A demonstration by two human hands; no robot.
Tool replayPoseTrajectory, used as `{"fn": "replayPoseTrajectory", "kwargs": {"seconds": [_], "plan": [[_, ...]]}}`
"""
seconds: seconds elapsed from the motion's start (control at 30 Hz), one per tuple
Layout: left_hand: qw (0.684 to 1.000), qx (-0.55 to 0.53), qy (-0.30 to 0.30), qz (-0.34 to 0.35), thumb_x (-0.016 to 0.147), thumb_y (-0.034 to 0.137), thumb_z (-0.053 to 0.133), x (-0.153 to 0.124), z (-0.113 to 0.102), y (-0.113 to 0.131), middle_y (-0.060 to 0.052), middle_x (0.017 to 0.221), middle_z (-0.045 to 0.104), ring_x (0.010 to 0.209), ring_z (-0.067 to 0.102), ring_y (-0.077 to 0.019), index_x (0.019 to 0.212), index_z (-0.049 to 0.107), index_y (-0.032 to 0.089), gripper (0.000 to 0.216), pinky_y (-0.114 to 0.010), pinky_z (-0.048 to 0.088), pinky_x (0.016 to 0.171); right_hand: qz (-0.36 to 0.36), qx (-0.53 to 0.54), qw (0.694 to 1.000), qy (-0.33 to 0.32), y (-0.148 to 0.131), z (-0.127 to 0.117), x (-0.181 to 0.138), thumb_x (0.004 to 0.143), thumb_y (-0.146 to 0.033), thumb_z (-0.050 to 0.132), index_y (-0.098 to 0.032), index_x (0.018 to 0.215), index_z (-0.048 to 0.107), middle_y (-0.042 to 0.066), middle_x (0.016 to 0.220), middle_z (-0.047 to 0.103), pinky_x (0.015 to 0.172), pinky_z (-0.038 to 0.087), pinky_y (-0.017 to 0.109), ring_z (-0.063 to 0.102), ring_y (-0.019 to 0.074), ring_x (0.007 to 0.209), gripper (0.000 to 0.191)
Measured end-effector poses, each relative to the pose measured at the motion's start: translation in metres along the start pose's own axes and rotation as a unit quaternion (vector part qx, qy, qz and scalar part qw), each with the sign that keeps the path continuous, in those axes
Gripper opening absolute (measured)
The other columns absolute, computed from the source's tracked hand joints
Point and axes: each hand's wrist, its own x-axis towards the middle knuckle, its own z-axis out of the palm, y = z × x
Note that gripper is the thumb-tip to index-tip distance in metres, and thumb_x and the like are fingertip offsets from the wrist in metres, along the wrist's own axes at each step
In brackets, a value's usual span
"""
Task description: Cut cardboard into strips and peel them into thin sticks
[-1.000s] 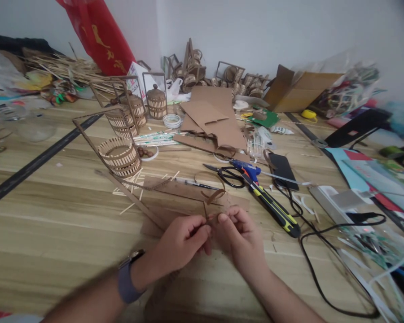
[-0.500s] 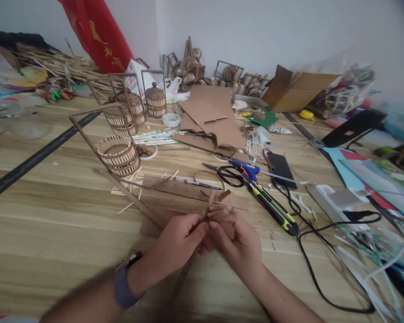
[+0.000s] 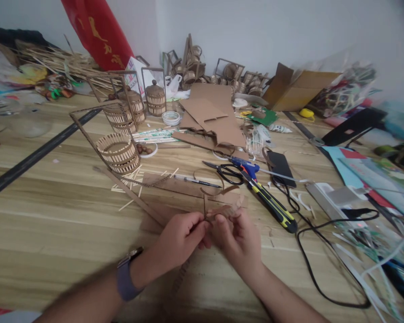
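Note:
My left hand (image 3: pixel 183 235), with a watch on its wrist, pinches a narrow brown cardboard strip (image 3: pixel 204 206) that stands up above the fingers, seen edge-on. Close beside it, my right hand (image 3: pixel 239 240) is closed, its thumb and fingers pressed on brown strip material; the exact grip is partly hidden. Behind the hands lie a flat cardboard piece (image 3: pixel 178 190), curled brown strips (image 3: pixel 229 193) and a pen (image 3: pixel 197 181). A long cardboard strip (image 3: pixel 134 195) runs along the table left of my left hand.
Scissors (image 3: pixel 230 174), a blue glue gun (image 3: pixel 245 167) and a yellow-black utility knife (image 3: pixel 272 206) lie beyond my right hand. A black cable (image 3: pixel 306 264) loops at right. Small slatted buckets (image 3: pixel 119 154) stand at left. Cardboard sheets (image 3: pixel 205 103) lie farther back.
The upright strip has turned from showing its flat face to showing its edge. My right thumb and fingers have shifted slightly to the right, away from my left fingertips.

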Motion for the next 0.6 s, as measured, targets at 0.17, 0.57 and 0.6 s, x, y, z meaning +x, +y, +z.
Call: {"fn": "replayPoseTrajectory", "kwargs": {"seconds": [0.17,0.57,0.6], "plan": [[0.998,-0.053,0.002,-0.018,0.093,0.038,0.048,0.0007,-0.0016,0.0025,-0.001,0.067,0.063,0.062,0.057,-0.0142,0.073,0.059,0.017,0.030,-0.023,0.042,0.058,-0.037,-0.041,0.998,0.008,-0.0002,-0.0017,0.0017,0.095,-0.027,0.056,-0.024,0.095,0.064,0.003,0.085,0.075,0.063,0.058,0.025,0.073,0.0165,0.076,0.008],[0.988,-0.132,0.008,-0.076,0.083,0.038,0.050,0.0035,0.0000,0.0056,-0.001,0.059,0.062,0.056,0.060,-0.0154,0.066,0.057,0.018,0.028,-0.024,0.045,0.054,-0.147,-0.093,0.984,-0.028,-0.0004,-0.0003,0.0030,0.091,-0.018,0.057,-0.025,0.095,0.064,0.003,0.089,0.077,0.079,0.059,0.034,0.073,0.0197,0.084,0.011],[0.988,-0.137,0.007,-0.078,0.082,0.038,0.050,0.0034,-0.0003,0.0057,-0.001,0.059,0.062,0.056,0.060,-0.0153,0.066,0.058,0.018,0.027,-0.024,0.045,0.054,-0.155,-0.095,0.983,-0.028,-0.0007,-0.0003,0.0029,0.090,-0.017,0.057,-0.025,0.095,0.065,0.002,0.089,0.077,0.079,0.058,0.034,0.073,0.0195,0.084,0.012]]}}
